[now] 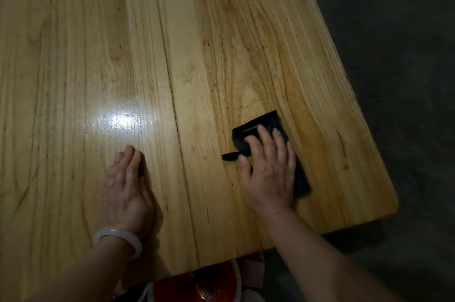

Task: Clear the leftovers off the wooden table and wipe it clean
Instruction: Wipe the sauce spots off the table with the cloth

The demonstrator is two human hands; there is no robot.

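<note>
wooden table (172, 55) over dark floor, no leftovers visible on it | step: wiping, judged | black cloth (273, 129) near right corner | right hand (268, 176) fingers spread, pressing cloth flat | left hand (128, 186) flat, fingers together, bracing at near centre | next: sweep cloth left over the unwiped boards

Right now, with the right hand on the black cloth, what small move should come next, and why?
Probably sweep the cloth leftward along the table. The right hand presses it flat near the right edge, the left hand rests flat on the wood, seemingly as a brace, and most of the tabletop lies to the cloth's left.
</note>
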